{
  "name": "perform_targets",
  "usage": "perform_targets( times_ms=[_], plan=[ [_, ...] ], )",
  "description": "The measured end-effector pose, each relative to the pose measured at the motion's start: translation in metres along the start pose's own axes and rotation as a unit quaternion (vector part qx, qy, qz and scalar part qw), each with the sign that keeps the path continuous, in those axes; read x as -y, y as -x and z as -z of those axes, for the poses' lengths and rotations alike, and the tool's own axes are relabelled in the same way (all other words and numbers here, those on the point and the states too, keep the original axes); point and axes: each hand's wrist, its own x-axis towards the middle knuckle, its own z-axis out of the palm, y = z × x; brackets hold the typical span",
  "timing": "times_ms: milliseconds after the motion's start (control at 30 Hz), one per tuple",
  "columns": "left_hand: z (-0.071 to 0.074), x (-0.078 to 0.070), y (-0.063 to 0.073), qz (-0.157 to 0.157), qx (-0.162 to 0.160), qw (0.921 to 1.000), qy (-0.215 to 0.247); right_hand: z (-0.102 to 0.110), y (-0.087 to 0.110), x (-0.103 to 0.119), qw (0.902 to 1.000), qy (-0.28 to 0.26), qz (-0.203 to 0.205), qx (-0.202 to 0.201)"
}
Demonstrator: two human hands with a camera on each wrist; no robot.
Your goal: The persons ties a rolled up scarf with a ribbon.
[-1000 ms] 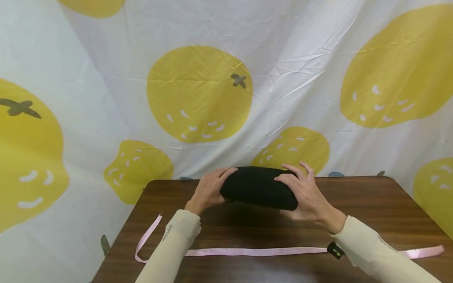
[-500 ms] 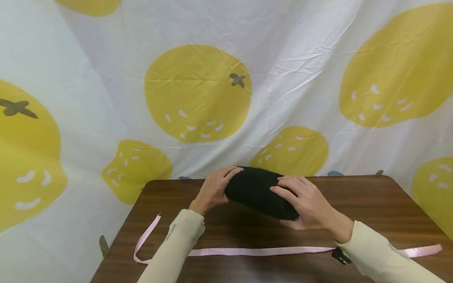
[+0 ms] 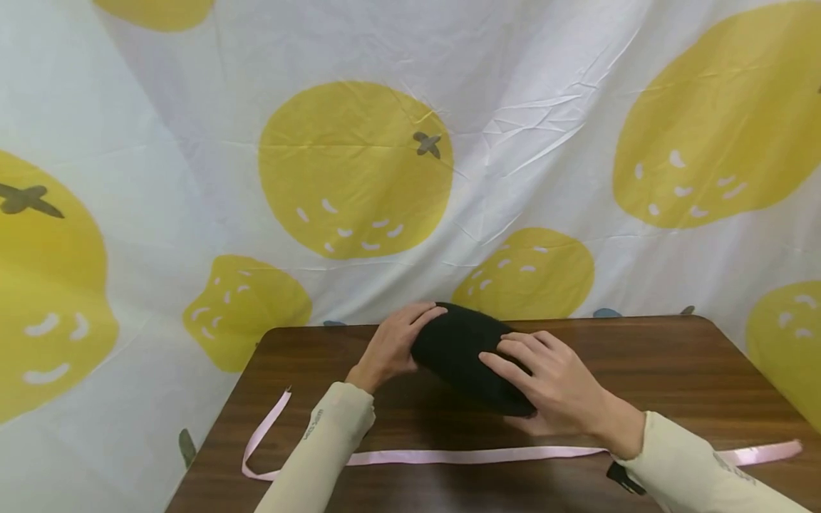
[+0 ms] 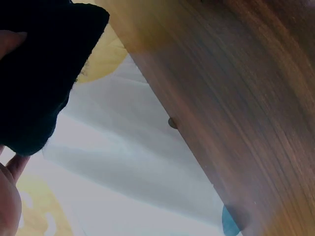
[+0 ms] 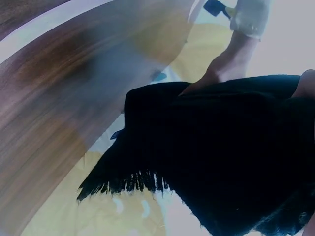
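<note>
A folded black scarf (image 3: 471, 363) is held above the table between both hands, its right end tilted lower toward the near side. My left hand (image 3: 391, 343) grips its left end, thumb side toward me. At the other end, my right hand (image 3: 554, 385) holds on with fingers spread over the top and thumb beneath. In the right wrist view, the dark cloth (image 5: 221, 147) shows a fringe (image 5: 130, 183) hanging from its far edge. The left wrist view catches the scarf's fuzzy edge (image 4: 69, 91) with fingertips against it.
A pink ribbon (image 3: 474, 456) lies across the brown wooden table (image 3: 667, 377), curling up at its left end and passing under the right forearm. Behind the table hangs a white cloth (image 3: 513, 171) printed with yellow fruit. A small black device (image 3: 623, 477) sits under the right sleeve.
The scarf's right end has dropped and come nearer, so it slants more. My right hand has moved down with it, its fingers now laid on the cloth. My left hand has shifted slightly right.
</note>
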Motion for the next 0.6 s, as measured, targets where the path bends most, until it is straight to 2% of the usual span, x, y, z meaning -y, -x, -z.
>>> perform_targets(
  times_ms=[167,400,600],
  plan=[
    [-0.004,-0.002,-0.002,-0.022,-0.009,0.9997,0.011,0.003,-0.002,0.009,0.9999,0.013,0.007,0.006],
    [-0.007,-0.008,-0.003,-0.027,-0.002,0.9994,0.023,0.012,-0.003,0.021,0.9979,0.042,0.018,0.046],
    [-0.013,-0.014,-0.002,-0.039,0.000,0.9986,0.038,0.017,-0.006,0.035,0.9965,0.065,0.020,0.049]
  ],
)
